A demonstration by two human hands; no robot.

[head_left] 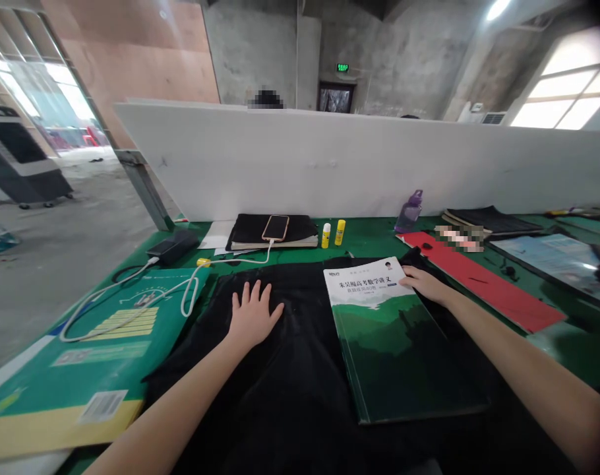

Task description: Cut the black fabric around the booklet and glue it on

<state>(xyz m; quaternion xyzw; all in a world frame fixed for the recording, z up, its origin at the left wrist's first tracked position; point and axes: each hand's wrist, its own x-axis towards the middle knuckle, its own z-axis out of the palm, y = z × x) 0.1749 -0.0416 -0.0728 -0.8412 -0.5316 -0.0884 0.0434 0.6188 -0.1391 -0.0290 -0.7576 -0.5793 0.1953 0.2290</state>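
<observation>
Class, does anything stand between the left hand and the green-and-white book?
Nothing visible does: only black cloth spreads between the left hand and the book, whose right edge meets the right hand.

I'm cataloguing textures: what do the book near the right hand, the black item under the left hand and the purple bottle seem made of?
Book: apparently paper, smooth card cover, from its crisp print.
Black cloth: fabric, mostly matte, shown by soft creases; weave unclear.
Purple bottle: probably smooth plastic, judging by its translucent tint.

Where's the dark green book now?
In the head view, the book is right of centre over the black cloth, the right hand at its upper right edge.
</observation>
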